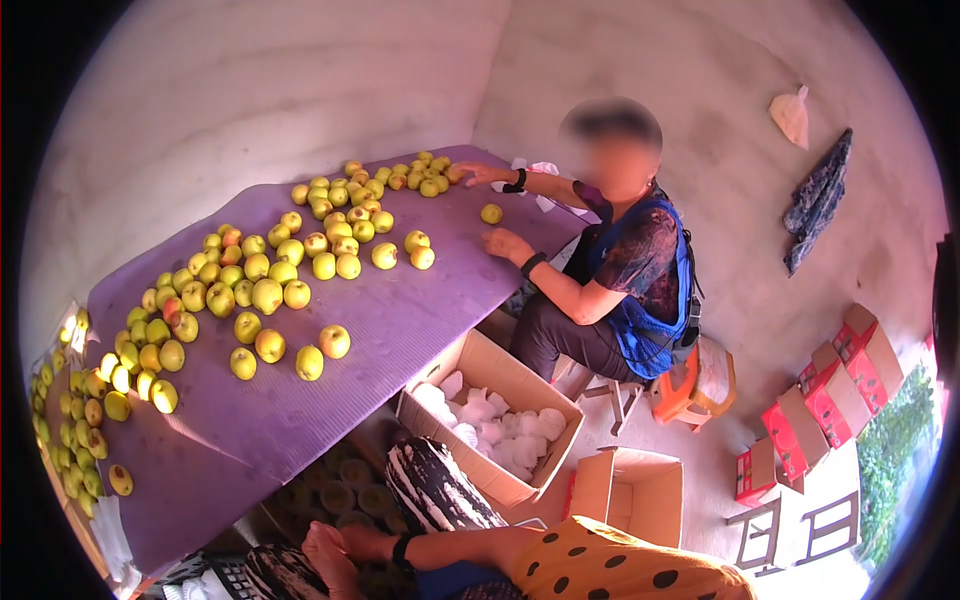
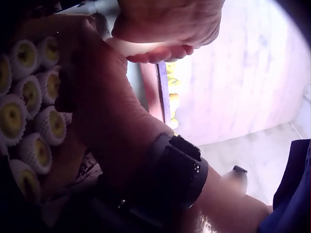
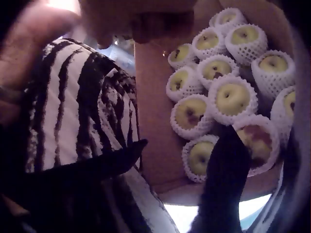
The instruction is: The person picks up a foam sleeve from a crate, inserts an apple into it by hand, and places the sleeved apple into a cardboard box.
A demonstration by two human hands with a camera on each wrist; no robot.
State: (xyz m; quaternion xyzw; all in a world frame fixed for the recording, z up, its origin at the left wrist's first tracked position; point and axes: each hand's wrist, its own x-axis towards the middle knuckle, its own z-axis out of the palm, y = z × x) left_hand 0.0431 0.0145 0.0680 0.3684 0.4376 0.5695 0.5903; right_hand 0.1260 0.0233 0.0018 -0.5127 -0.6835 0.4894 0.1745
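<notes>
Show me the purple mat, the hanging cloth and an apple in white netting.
Purple mat (image 1: 400, 310): head view, bare surface.
Hanging cloth (image 1: 814, 205): head view, its middle.
Apple in white netting (image 3: 232, 99): right wrist view, uncovered middle.

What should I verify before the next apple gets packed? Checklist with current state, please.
1. Netted apples in the near carton all wear foam nets: ok for those visible.
2. Loose apples available: ok, many on the purple mat.
3. Netted fruit unmarked: not ok, some show dark patches; bruise or colouring is unclear.
4. Wearer's hands free: cannot tell, they are close together and their grip is unclear.
5. Near carton steady: cannot tell, its base is hidden.
6. Spare carton ready: looks ok, open on the floor with nothing visible inside.
</notes>
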